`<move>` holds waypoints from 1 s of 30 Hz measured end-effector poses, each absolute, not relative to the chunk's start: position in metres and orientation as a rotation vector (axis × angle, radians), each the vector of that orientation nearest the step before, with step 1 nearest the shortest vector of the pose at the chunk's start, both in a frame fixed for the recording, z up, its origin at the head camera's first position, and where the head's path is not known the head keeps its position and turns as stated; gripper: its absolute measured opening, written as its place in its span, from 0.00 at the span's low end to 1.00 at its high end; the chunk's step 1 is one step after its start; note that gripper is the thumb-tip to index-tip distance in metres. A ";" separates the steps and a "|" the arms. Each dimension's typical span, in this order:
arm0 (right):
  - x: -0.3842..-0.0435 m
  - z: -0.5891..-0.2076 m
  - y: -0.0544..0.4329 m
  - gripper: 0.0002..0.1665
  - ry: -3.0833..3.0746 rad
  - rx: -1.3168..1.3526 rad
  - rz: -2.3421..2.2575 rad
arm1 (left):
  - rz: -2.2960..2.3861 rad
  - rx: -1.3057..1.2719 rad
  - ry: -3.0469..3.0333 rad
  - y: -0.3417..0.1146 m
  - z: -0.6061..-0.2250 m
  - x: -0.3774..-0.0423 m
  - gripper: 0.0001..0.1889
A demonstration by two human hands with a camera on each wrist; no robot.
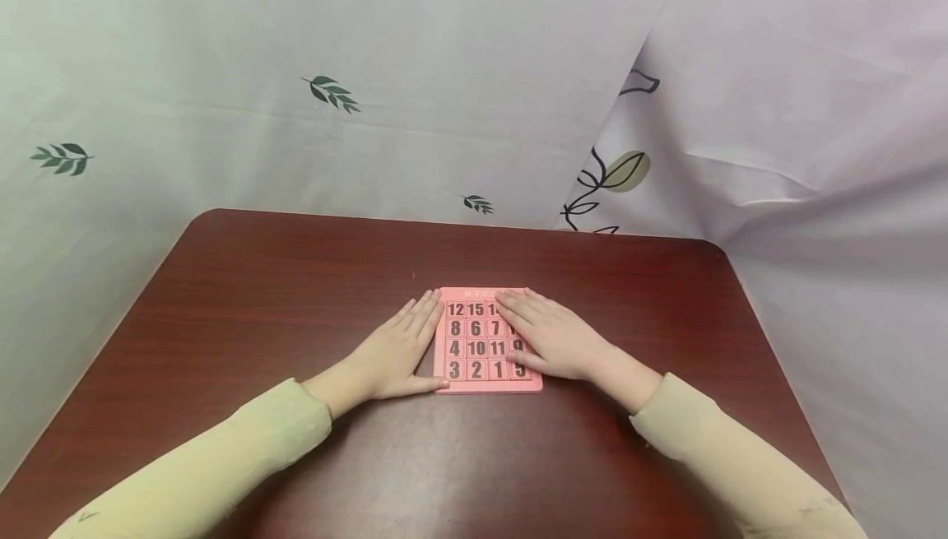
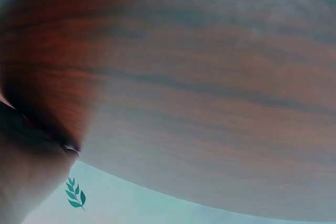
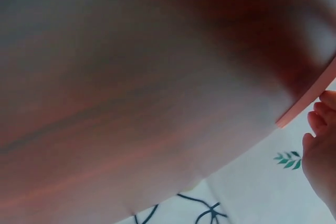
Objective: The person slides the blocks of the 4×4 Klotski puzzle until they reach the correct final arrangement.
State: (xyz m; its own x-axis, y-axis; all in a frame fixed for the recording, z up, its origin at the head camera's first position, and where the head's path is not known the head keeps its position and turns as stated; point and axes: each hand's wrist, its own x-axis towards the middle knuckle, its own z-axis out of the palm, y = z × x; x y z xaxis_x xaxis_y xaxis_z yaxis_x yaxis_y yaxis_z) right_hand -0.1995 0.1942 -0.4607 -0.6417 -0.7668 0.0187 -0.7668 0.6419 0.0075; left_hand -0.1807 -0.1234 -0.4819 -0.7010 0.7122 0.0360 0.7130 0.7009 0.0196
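A pink sliding number puzzle (image 1: 476,338) lies flat on the dark red-brown table, its tiles printed with black numbers. Along its left edge rests my left hand (image 1: 392,354), fingers straight and thumb tip touching the lower left corner. My right hand (image 1: 559,337) lies over the right side with extended fingers, covering part of the right column and the top row. In the right wrist view, the pink puzzle's edge (image 3: 307,98) shows beside the fingers (image 3: 317,121). The left wrist view catches only a dim part of the left hand (image 2: 31,174).
The wooden table (image 1: 296,276) has rounded far corners and surrounds the puzzle on all sides. Behind it hangs a pale curtain (image 1: 415,111) with green leaf prints; another curtain (image 1: 815,111) hangs at the right. Both forearms in light sleeves (image 1: 222,457) reach in from the near side.
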 end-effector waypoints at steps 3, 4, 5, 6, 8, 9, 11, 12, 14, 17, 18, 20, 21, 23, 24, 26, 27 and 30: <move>-0.200 -0.460 0.188 0.47 -2.830 1.332 0.000 | -0.045 -1.205 -2.873 -0.123 -0.482 -0.181 0.62; -0.200 -0.459 0.187 0.47 -2.834 1.330 -0.009 | -0.038 -1.207 -2.871 -0.123 -0.482 -0.181 0.62; -0.200 -0.459 0.187 0.47 -2.832 1.330 -0.011 | -0.030 -1.208 -2.867 -0.123 -0.482 -0.181 0.62; -0.200 -0.459 0.187 0.47 -2.830 1.328 -0.011 | -0.022 -1.210 -2.863 -0.123 -0.482 -0.182 0.62; -0.199 -0.458 0.190 0.47 -2.829 1.316 -0.014 | -0.015 -1.214 -2.850 -0.123 -0.483 -0.182 0.62; -0.198 -0.459 0.192 0.47 -2.829 1.310 -0.015 | -0.007 -1.216 -2.848 -0.123 -0.482 -0.182 0.63; -0.196 -0.459 0.197 0.47 -2.826 1.304 -0.008 | 0.005 -1.216 -2.847 -0.123 -0.482 -0.182 0.63; -0.195 -0.459 0.200 0.47 -2.818 1.304 -0.009 | 0.006 -1.216 -2.846 -0.123 -0.482 -0.183 0.63; -0.192 -0.460 0.206 0.47 -2.796 1.313 -0.006 | 0.017 -1.214 -2.854 -0.123 -0.482 -0.183 0.63; -0.186 -0.462 0.215 0.47 -2.749 1.339 0.000 | 0.013 -1.214 -2.849 -0.123 -0.483 -0.183 0.63; -0.184 -0.463 0.218 0.47 -2.735 1.346 -0.001 | 0.009 -1.216 -2.844 -0.123 -0.483 -0.184 0.63; -0.180 -0.465 0.223 0.46 -2.713 1.363 0.001 | 0.016 -1.219 -2.838 -0.123 -0.483 -0.184 0.63; -0.178 -0.466 0.225 0.46 -2.704 1.372 -0.001 | 0.012 -1.222 -2.831 -0.123 -0.483 -0.184 0.63; -0.175 -0.467 0.227 0.46 -2.690 1.392 -0.005 | 0.019 -1.225 -2.833 -0.123 -0.483 -0.184 0.63; -0.174 -0.468 0.228 0.46 -2.682 1.402 -0.010 | 0.017 -1.223 -2.836 -0.123 -0.482 -0.184 0.63; -0.173 -0.469 0.229 0.45 -2.670 1.417 -0.013 | 0.017 -1.220 -2.845 -0.123 -0.482 -0.184 0.63; -0.174 -0.469 0.229 0.45 -2.670 1.418 -0.014 | 0.013 -1.217 -2.849 -0.123 -0.482 -0.184 0.64; -0.178 -0.469 0.229 0.45 -2.677 1.410 -0.014 | 0.005 -1.211 -2.857 -0.123 -0.482 -0.184 0.64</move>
